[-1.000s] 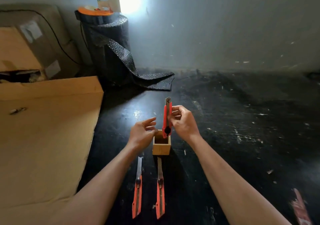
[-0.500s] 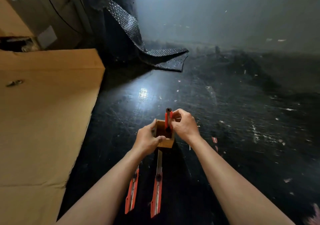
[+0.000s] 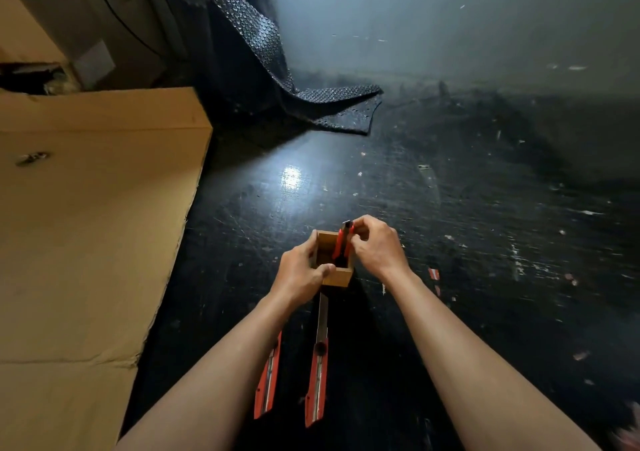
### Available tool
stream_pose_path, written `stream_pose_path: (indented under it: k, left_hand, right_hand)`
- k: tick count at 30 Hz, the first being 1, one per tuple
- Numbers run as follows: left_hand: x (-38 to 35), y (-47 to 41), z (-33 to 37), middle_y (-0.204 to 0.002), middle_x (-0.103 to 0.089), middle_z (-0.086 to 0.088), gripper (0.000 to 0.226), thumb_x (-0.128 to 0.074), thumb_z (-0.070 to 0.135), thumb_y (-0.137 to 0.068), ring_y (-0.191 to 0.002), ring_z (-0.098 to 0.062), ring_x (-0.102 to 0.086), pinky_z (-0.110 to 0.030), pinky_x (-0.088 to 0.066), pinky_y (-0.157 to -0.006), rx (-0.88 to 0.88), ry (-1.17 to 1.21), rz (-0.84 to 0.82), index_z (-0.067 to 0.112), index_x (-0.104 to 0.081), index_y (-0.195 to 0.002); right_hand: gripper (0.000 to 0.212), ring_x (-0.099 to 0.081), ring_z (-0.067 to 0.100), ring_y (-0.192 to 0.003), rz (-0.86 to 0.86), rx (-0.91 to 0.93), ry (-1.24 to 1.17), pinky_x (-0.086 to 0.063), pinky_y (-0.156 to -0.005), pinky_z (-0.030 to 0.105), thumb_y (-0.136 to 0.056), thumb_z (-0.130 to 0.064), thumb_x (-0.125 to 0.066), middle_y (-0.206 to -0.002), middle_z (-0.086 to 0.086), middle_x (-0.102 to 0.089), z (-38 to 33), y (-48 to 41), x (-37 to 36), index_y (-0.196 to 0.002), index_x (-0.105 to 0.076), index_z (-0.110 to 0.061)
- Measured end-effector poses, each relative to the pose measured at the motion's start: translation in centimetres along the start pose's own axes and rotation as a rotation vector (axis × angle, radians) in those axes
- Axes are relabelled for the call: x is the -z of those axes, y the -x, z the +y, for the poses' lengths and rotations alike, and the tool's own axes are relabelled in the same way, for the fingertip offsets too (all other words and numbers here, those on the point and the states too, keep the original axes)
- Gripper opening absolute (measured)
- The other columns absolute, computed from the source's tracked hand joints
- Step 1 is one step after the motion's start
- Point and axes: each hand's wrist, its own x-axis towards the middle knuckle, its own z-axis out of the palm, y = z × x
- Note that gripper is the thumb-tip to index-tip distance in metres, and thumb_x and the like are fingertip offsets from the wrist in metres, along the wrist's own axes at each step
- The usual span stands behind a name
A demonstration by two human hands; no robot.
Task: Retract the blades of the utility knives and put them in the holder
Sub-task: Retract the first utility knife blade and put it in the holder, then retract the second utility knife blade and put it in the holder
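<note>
1 knife (image 3: 344, 242) stands in the wooden holder (image 3: 337, 276), my right hand (image 3: 377, 248) pinching its top while my left hand (image 3: 299, 274) clamps the box. I ease it straight down, bracing firmly. 2 knives (image 3: 316, 364) lie nearer me, blade out on at least 1.

Both bare forearms reach forward from the bottom edge and converge toward the middle. The left hand (image 3: 300, 272) is curled, its thumb bent across the near side and its fingers wrapped round the far left side of what it grips. The right hand (image 3: 377, 246) sits just beside it, slightly farther out, knuckles up, fingertips (image 3: 356, 230) pinched together and pointing left.
</note>
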Motion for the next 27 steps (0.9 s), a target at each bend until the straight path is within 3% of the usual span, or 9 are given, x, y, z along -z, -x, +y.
stream_pose_path:
  k: [6,10,13,20,25,27]
  left_hand:
    - [0.9,1.6,0.5,-0.132,-0.067,-0.010,0.063,-0.078,0.019,-0.088,-0.111,-0.005,-0.054,-0.019,-0.041,-0.093,-0.025,-0.012,0.064,0.008,-0.052,-0.144]
    - [1.2,3.8,-0.6,-0.149,-0.055,-0.012,0.072,-0.079,0.021,-0.087,-0.139,-0.023,-0.051,-0.037,-0.041,-0.115,-0.060,-0.069,0.117,0.009,-0.046,-0.149]
    - [1.0,5.8,-1.5,-0.142,-0.061,-0.011,0.063,-0.078,0.020,-0.087,-0.132,-0.024,-0.058,-0.042,-0.048,-0.110,-0.112,-0.131,0.129,0.010,-0.053,-0.144]
    - [-0.6,10.8,-3.8,-0.117,-0.075,-0.006,0.038,-0.075,0.016,-0.087,-0.105,-0.017,-0.071,-0.035,-0.058,-0.094,-0.067,-0.180,-0.014,0.015,-0.070,-0.124]
    - [-2.4,13.5,-5.3,-0.108,-0.077,-0.002,0.025,-0.071,0.011,-0.090,-0.102,-0.015,-0.072,-0.038,-0.060,-0.091,0.031,-0.143,-0.130,0.014,-0.074,-0.115]
    - [-3.2,14.5,-6.0,-0.104,-0.077,0.001,0.023,-0.070,0.010,-0.091,-0.099,-0.012,-0.073,-0.032,-0.061,-0.088,0.065,-0.127,-0.164,0.017,-0.074,-0.112]
  right_hand:
    - [0.031,-0.069,0.020,-0.105,0.077,-0.026,-0.016,-0.051,-0.083,0.027,-0.095,-0.023,-0.070,-0.115,0.005,-0.074,0.0,1.9,0.6,-0.124,-0.066,-0.014]
    - [0.036,-0.068,0.022,-0.110,0.077,-0.051,0.011,-0.053,-0.089,0.031,-0.095,-0.021,-0.069,-0.119,0.006,-0.072,-0.1,4.7,0.6,-0.129,-0.062,-0.014]
    - [0.034,-0.067,0.022,-0.112,0.023,-0.086,0.058,-0.057,-0.094,0.038,-0.096,-0.022,-0.067,-0.122,0.006,-0.071,0.2,7.5,-0.1,-0.129,-0.062,-0.015]
    - [0.034,-0.068,0.020,-0.112,-0.174,-0.211,0.120,-0.057,-0.097,0.044,-0.095,-0.026,-0.067,-0.123,0.004,-0.071,1.1,13.9,-3.7,-0.128,-0.065,-0.020]
    - [0.031,-0.073,0.015,-0.090,-0.373,-0.322,0.041,-0.062,-0.087,0.042,-0.097,-0.023,-0.064,-0.101,0.001,-0.074,2.1,18.6,-7.0,-0.127,-0.064,-0.017]
    - [0.034,-0.074,0.016,-0.086,-0.375,-0.367,0.007,-0.063,-0.084,0.041,-0.097,-0.020,-0.063,-0.096,0.002,-0.075,2.4,20.1,-8.4,-0.131,-0.061,-0.016]
